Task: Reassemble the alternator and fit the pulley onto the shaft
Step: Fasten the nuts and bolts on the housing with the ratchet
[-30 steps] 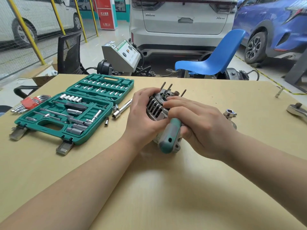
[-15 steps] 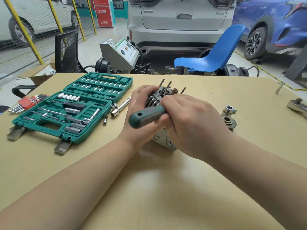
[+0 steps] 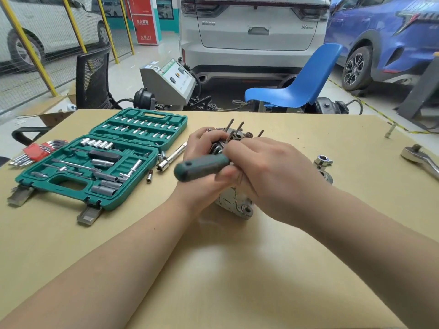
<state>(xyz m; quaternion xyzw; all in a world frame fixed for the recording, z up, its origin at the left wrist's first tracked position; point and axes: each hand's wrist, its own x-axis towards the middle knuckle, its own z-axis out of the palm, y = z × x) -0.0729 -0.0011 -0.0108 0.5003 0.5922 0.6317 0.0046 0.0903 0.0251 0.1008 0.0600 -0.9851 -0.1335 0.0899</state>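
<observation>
— What's on the tabletop (image 3: pixel 237 269), biggest first?

— The open green socket case (image 3: pixel 95 162) on the left side, sockets and bits sitting in their slots. Just left of it lies a red-holdered set of hex keys (image 3: pixel 35 150); between the case and the hands lie a chrome extension bar (image 3: pixel 172 156) and a few loose sockets.

— And the alternator?

— The alternator (image 3: pixel 235 200) stands mid-tabletop, mostly hidden by both hands, long bolts poking up from its far side.

— What is each grip doing?

— The left hand (image 3: pixel 202 148) wraps its fingers around the alternator's left side. The right hand (image 3: pixel 268 176) curls around a green-handled tool (image 3: pixel 202 166), the handle pointing left across the left wrist. The tool's working end is hidden under the fingers.

— Anything smaller?

— Right of the hands, the pulley (image 3: pixel 326 176) lies flat, partly behind the right wrist, with a chrome socket piece (image 3: pixel 322 160) just beyond it. A ratchet wrench (image 3: pixel 420 157) lies at the far right edge, a small bolt (image 3: pixel 390 131) farther back.
</observation>
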